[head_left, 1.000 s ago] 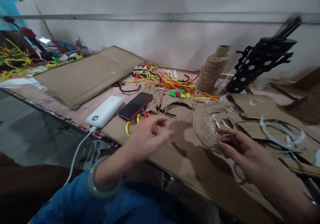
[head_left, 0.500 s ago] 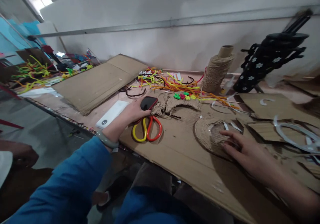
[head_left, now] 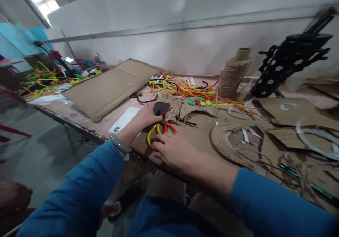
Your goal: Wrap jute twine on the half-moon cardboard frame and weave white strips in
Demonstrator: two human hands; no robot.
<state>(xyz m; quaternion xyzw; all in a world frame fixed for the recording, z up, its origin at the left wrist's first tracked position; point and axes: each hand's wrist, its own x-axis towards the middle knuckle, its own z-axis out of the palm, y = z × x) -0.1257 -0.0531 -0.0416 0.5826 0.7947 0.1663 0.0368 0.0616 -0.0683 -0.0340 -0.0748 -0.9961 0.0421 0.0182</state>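
My left hand (head_left: 146, 117) lies on the near end of a red phone (head_left: 161, 107) with a dark screen, fingers curled over it. Just left of that hand lies a white power bank (head_left: 124, 119). My right hand (head_left: 173, 153) rests palm down on the brown cardboard (head_left: 201, 138), fingers apart. Its fingertips touch the yellow and red handles of the scissors (head_left: 158, 128). The scissor blades are hidden under my left hand. Both arms wear blue sleeves, and a pale bangle sits on my left wrist.
A flat coil of jute cord (head_left: 227, 142) lies right of my right hand. Behind it are a jute spool (head_left: 233, 73), coloured pipe cleaners (head_left: 185, 87) and a black flowered object (head_left: 287, 63). A folded cardboard sheet (head_left: 106, 88) lies left, white cut rings (head_left: 315, 138) far right.
My right hand has left the jute coil and swung left to the scissors' handles. My left hand has stayed on the phone.
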